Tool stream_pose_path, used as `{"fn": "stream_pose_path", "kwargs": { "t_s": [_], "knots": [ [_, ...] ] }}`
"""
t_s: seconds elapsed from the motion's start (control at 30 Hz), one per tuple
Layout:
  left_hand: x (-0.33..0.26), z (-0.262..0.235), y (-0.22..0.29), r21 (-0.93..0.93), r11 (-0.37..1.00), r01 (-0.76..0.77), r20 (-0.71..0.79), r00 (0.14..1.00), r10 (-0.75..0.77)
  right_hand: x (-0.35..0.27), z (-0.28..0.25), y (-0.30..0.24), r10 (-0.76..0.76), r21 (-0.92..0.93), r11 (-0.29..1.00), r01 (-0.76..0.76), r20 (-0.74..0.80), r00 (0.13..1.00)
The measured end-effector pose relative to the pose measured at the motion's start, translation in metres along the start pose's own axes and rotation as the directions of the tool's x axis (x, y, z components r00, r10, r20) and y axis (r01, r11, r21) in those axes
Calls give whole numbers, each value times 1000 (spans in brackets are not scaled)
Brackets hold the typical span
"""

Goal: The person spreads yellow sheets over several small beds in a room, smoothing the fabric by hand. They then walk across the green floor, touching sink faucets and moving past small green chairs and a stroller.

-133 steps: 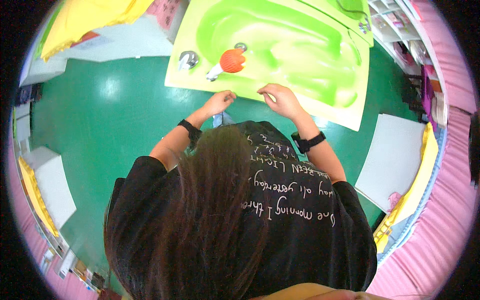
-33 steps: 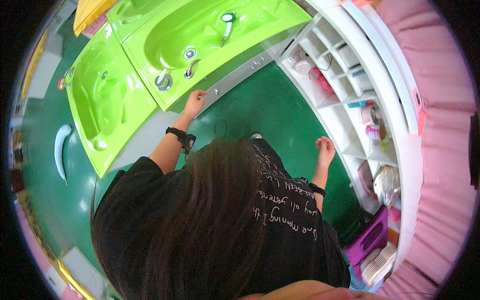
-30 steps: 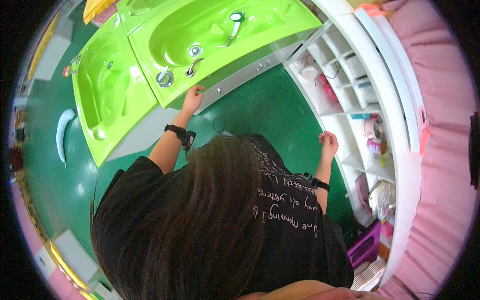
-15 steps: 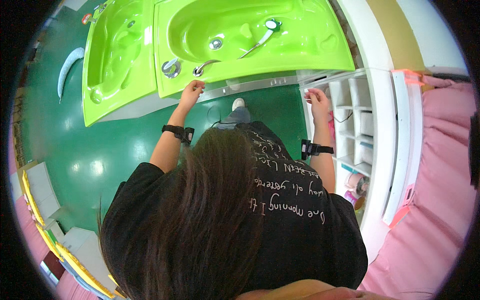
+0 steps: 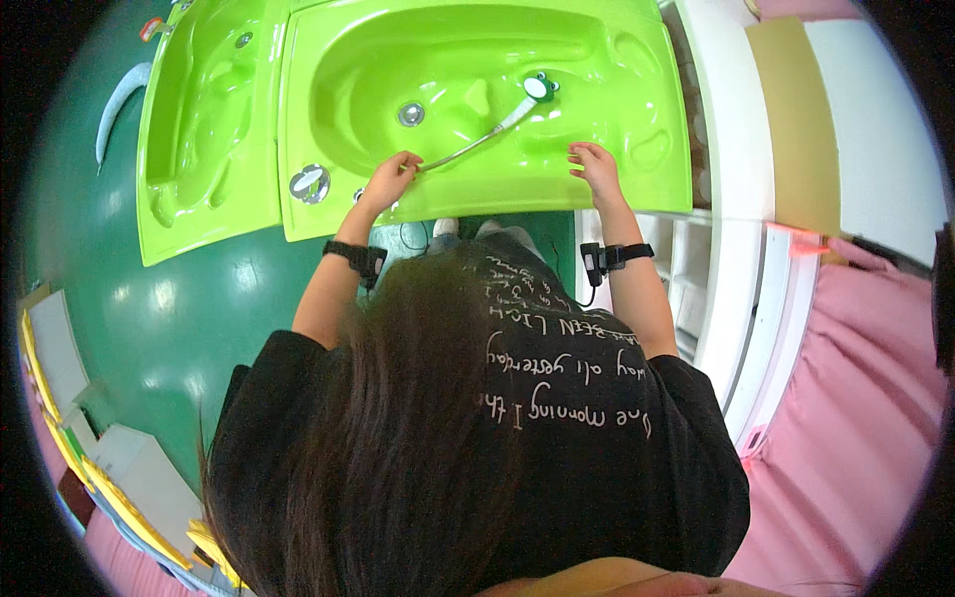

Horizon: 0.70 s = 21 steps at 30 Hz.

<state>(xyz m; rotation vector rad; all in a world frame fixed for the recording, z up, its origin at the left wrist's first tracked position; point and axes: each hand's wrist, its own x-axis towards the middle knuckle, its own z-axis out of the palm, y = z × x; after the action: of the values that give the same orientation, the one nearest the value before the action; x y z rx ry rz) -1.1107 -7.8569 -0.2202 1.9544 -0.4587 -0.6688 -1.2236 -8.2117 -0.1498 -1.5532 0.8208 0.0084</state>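
Over the near rim of the bright green baby bathtub (image 5: 388, 25) is my left hand (image 5: 390, 182), its fingers loosely bent and a little apart. The grey shower hose (image 5: 463, 151) passes by its fingertips; whether they touch it I cannot tell. My right hand (image 5: 597, 177) hovers above the tub's near right side, fingers apart with nothing in them. In the basin lies a frog-shaped shower head (image 5: 538, 88), white and dark green, joined to the hose. A round silver drain (image 5: 411, 114) sits in the tub floor. My left hand partly covers the chrome hose fitting (image 5: 359, 196).
A chrome tap control (image 5: 309, 183) is on the rim left of my left hand. A second green tub (image 5: 211, 189) adjoins on the left. White shelving (image 5: 689, 264) stands at the right, beside a pink curtain (image 5: 836, 398). The floor (image 5: 224, 318) is green.
I am closer to the tub. Both hands have moved forward over its rim, the right one from beside the shelving to above the tub. The shower head stays in the basin.
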Motion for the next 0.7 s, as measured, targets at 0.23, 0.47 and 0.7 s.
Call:
{"fn": "stream_pose_path", "kwargs": {
  "t_s": [0.23,0.47,0.7],
  "knots": [
    [-19,5,11,-135,986,99,-217,968,-127,149,30,14,266,25,962,-271,139,954],
    [-57,13,21,-123,965,233,-467,844,-264,250,51,71,534,-22,841,-541,203,821],
    [-86,49,52,-179,882,436,-483,742,-465,279,61,118,589,73,783,-618,231,774]
  ]
}}
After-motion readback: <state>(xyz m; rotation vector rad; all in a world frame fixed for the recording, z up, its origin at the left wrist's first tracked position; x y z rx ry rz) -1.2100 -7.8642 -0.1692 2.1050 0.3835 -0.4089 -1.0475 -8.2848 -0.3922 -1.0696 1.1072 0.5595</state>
